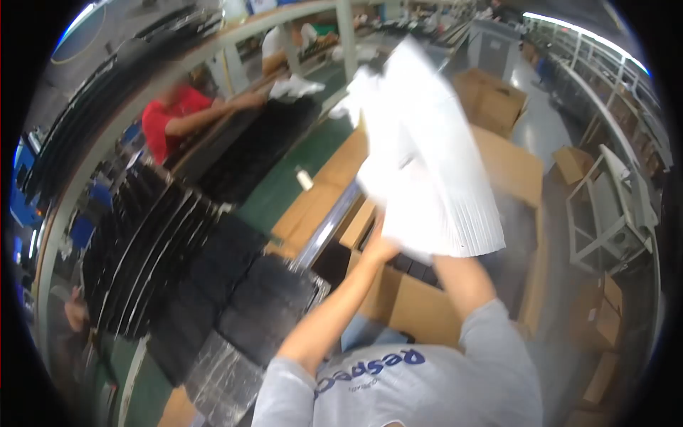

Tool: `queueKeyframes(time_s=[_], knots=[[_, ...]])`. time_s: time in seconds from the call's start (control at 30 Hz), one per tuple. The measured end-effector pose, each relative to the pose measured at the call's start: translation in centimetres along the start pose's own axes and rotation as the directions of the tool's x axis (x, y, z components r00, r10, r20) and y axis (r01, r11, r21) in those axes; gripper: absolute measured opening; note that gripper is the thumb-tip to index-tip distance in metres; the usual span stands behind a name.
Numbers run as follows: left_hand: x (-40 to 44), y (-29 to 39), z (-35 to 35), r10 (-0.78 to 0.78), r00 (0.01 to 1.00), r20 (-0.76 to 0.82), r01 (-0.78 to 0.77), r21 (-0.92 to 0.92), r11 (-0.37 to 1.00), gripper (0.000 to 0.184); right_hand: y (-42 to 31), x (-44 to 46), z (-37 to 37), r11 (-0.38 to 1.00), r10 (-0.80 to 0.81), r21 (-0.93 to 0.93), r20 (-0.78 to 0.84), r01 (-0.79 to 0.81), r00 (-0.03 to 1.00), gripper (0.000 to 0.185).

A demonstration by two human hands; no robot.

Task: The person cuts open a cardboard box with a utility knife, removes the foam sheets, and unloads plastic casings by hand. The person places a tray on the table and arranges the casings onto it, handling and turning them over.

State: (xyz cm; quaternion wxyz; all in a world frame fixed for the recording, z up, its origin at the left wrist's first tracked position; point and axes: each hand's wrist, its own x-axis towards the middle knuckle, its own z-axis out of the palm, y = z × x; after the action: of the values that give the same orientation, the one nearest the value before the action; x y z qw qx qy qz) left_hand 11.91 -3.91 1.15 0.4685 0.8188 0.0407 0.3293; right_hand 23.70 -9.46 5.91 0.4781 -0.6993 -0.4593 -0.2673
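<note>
A bundle of thin white sheets [445, 171] is raised in front of me above an open cardboard box [420, 302]. It is blurred, with ridged layers along its lower right edge, and I cannot tell whether it is foam or plastic. My left hand [382, 244] closes on the bundle's lower left edge, its fingers partly covered. My right forearm [464, 283] runs up under the lower right edge, where the sheets hide that hand completely. Dark items [415, 269] show inside the box beneath.
Black packed pieces [263, 306] lie stacked on the green-topped bench at left. Across the bench, a person in a red shirt [178, 114] reaches over black material [260, 146]. More cardboard boxes [491, 101] stand beyond; a white metal frame [612, 206] is on the right.
</note>
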Motion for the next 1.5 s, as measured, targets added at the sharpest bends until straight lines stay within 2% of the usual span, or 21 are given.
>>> queueKeyframes(time_s=[0.1,0.17,0.2,0.23,0.27,0.3,0.33,0.37,0.4,0.47,0.57,0.67,0.83,0.9,0.97,1.03,1.07,1.13,1.2,1.37,1.5], knots=[[-2.3,2.5,-0.7,-0.344,0.934,-0.096,0.306,-0.282,0.909,0.037,1.0,-2.8,2.8,0.923,-0.217,-0.335,-0.048,0.189,0.975,0.031],[-2.2,2.9,-2.3,-0.534,0.844,-0.046,0.457,-0.457,0.763,0.032,1.3,-2.0,1.0,0.992,0.120,0.047,-0.023,-0.118,0.993,0.031],[-2.1,2.8,-2.5,-0.537,0.843,-0.041,0.462,-0.457,0.760,0.032,1.2,-1.8,0.0,0.808,0.412,0.406,0.128,-0.427,0.902,0.031],[-1.8,2.7,-2.8,-0.373,0.918,-0.131,0.290,-0.420,0.860,0.033,1.2,-1.8,-0.7,0.412,0.581,0.636,0.368,-0.653,0.726,0.031],[-1.5,2.6,-2.8,-0.194,0.957,-0.215,0.105,-0.367,0.924,0.033,1.2,-2.4,-1.0,0.411,0.584,0.631,0.371,-0.657,0.722,0.031],[-1.0,2.9,-2.3,-0.199,0.955,-0.219,0.107,-0.372,0.922,0.033,1.1,-3.2,-1.4,0.714,0.528,0.211,0.465,-0.668,0.710,0.029],[-0.5,3.5,-1.2,-0.094,0.953,-0.289,0.021,-0.246,0.969,0.029,0.9,-4.1,-1.8,0.856,0.507,-0.241,0.561,-0.457,0.654,0.029],[-0.3,3.8,-0.3,0.013,0.940,-0.341,-0.053,-0.109,0.993,0.024,2.3,-6.5,-0.6,0.855,0.508,-0.245,0.572,-0.457,0.644,0.029],[-0.5,3.8,0.1,-0.006,0.939,-0.345,-0.034,-0.110,0.993,0.024,5.2,-10.5,2.3,0.618,0.548,0.108,0.650,-0.779,0.526,0.029],[-1.5,3.4,0.6,-0.097,0.995,-0.035,0.094,-0.089,0.992,0.023,3.3,-11.6,-0.5,0.836,0.309,0.051,0.779,-0.546,0.545,0.034],[-1.3,3.6,-0.7,-0.209,0.978,-0.030,0.210,0.067,0.975,0.028,0.4,-9.0,-5.3,0.952,-0.026,0.161,0.891,-0.261,0.454,0.041],[-2.5,1.0,-1.3,-0.321,0.944,-0.078,0.324,0.036,0.945,0.032,-2.9,-8.3,-6.9,0.659,0.204,0.384,0.736,-0.646,0.645,0.061],[-3.4,-3.3,-0.3,-0.428,0.902,-0.048,0.367,-0.435,0.822,0.038,-2.7,-10.4,-2.6,0.808,0.190,0.426,0.465,-0.406,0.865,0.077],[-3.0,-3.3,-0.7,-0.408,0.913,-0.019,0.335,-0.537,0.774,0.041,-2.7,-8.5,-1.7,0.764,0.180,0.371,0.663,-0.528,0.727,0.076],[-2.6,-1.2,-2.2,-0.408,0.887,-0.218,0.353,-0.249,0.902,0.045,-2.4,-6.9,0.0,0.737,0.169,0.338,0.746,-0.585,0.644,0.076],[-2.4,0.4,-3.4,-0.375,0.875,-0.306,0.365,-0.092,0.927,0.047,-0.3,-5.9,3.5,0.630,0.476,0.350,0.531,-0.693,0.701,0.070],[-2.9,1.2,-4.0,-0.404,0.881,-0.246,0.388,-0.111,0.915,0.049,2.0,-6.3,6.7,0.631,0.480,0.350,0.525,-0.692,0.703,0.070],[-4.0,2.8,-5.0,-0.445,0.888,-0.117,0.428,-0.147,0.892,0.052,6.5,-7.5,12.8,0.582,0.685,0.473,0.152,-0.661,0.712,0.061],[-5.3,5.4,-6.0,-0.424,0.905,-0.031,0.414,-0.172,0.894,0.047,4.9,-7.4,14.0,0.754,0.636,0.209,0.008,-0.623,0.772,0.054],[-9.1,8.6,-8.9,-0.415,0.909,0.028,0.409,-0.249,0.878,0.035,3.1,-7.5,13.5,0.894,0.407,-0.222,0.042,-0.389,0.912,0.047],[-9.9,9.6,-9.9,-0.513,0.857,-0.056,0.466,-0.339,0.817,0.029,2.0,-8.6,9.3,0.918,0.265,-0.368,0.299,-0.146,0.916,0.048]])
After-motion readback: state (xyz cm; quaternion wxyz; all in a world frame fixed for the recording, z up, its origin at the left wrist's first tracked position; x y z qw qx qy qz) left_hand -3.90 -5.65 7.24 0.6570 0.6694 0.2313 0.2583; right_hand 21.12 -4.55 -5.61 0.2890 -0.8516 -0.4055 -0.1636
